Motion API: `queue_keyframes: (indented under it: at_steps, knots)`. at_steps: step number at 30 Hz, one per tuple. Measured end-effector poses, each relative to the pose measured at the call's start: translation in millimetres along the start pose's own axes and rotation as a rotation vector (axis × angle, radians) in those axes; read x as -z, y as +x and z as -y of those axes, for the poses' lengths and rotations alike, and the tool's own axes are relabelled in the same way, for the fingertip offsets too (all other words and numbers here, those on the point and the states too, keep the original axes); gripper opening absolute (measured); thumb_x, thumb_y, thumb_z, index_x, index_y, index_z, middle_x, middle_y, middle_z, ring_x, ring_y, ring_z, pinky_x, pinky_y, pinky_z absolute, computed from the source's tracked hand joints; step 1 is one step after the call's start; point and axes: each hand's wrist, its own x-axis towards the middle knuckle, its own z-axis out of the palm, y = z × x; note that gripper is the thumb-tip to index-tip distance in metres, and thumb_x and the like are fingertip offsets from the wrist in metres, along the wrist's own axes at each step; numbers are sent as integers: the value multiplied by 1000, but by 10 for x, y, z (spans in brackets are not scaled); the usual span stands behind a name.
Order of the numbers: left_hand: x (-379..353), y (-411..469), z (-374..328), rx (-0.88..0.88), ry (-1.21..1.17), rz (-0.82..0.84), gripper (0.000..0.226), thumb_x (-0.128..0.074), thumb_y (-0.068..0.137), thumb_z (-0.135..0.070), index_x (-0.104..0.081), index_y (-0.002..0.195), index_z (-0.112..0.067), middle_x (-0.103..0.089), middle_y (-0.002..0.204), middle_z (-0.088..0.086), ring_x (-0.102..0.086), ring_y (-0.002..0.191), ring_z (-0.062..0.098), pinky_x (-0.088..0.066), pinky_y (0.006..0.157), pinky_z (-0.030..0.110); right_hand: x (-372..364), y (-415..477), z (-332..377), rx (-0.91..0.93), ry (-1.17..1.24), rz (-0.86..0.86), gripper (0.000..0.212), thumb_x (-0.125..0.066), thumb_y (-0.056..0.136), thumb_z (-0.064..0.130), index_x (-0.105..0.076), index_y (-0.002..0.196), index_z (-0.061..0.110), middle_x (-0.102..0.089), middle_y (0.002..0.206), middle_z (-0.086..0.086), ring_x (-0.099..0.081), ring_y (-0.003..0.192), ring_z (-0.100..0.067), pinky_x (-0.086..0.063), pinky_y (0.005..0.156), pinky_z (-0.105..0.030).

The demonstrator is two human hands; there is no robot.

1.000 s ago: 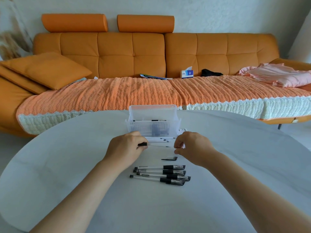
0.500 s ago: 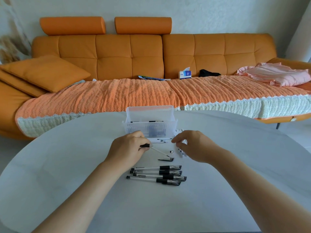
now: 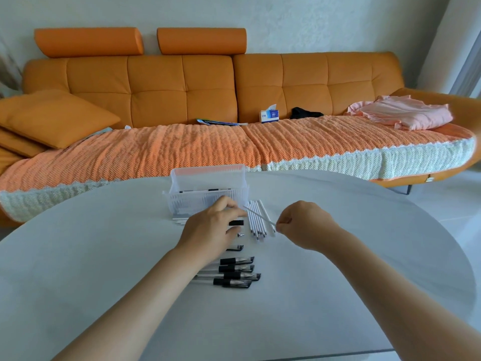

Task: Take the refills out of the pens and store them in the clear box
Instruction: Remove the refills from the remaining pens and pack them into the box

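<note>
Fingertips of the right hand (image 3: 304, 225) pinch one end of a thin white refill (image 3: 260, 216), which slants up and away to the curled fingers of the left hand (image 3: 208, 230). The left hand is closed round a pen (image 3: 236, 223), of which only a short black part shows between the fingers; whether the refill's far end sits inside it I cannot tell. Both hands hover over the middle of the pale, rounded surface (image 3: 364, 282). Under the held refill a row of loose refills (image 3: 256, 230) lies side by side on the surface, pointing toward its far edge, just beside the right end of the clear box (image 3: 208, 196). The box stands near the far edge, open at the top, with a few dark-tipped sticks inside. Close to the left hand's fingers lie a small metal tip (image 3: 240, 234) and, nearer the near edge, a black cap (image 3: 237, 247). Nearer still, four pens (image 3: 235, 272) with black grips lie in a stack of parallel lines, partly covered by the left forearm. Beyond the far edge stands an orange sofa (image 3: 182, 87) with a woven throw (image 3: 182, 152), a cushion (image 3: 52, 115), a tissue box (image 3: 269, 116) and a pink cloth (image 3: 403, 113).
</note>
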Motion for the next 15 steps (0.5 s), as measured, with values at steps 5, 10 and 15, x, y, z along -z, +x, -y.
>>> queue_keyframes:
  at_steps: [5, 10, 15]
  knots:
    - [-68, -73, 130, 75, -8, 146, 20, -56, 93, -46, -65, 109, -40, -48, 104, -24, -51, 84, 1, -35, 61, 21, -75, 83, -132, -135, -74, -77, 16, -58, 89, 27, -73, 85, 26, -68, 84, 6, -65, 78, -20, -50, 62, -26]
    - [-84, -35, 187, 179, 94, -6, 18, -51, 96, -34, -67, 105, -32, -56, 103, -16, -58, 84, 12, -41, 60, 27, -215, 151, -78, -170, -83, -105, 14, -59, 86, 26, -71, 92, 24, -67, 92, 4, -65, 82, -22, -45, 61, -25]
    - [-99, -55, 428, 271, 170, 85, 27, -47, 99, -27, -62, 120, -35, -54, 116, -15, -60, 96, 14, -41, 64, 28, -290, 214, 7, -143, -62, -81, 16, -59, 87, 31, -72, 85, 21, -68, 80, 4, -65, 70, -18, -46, 54, -22]
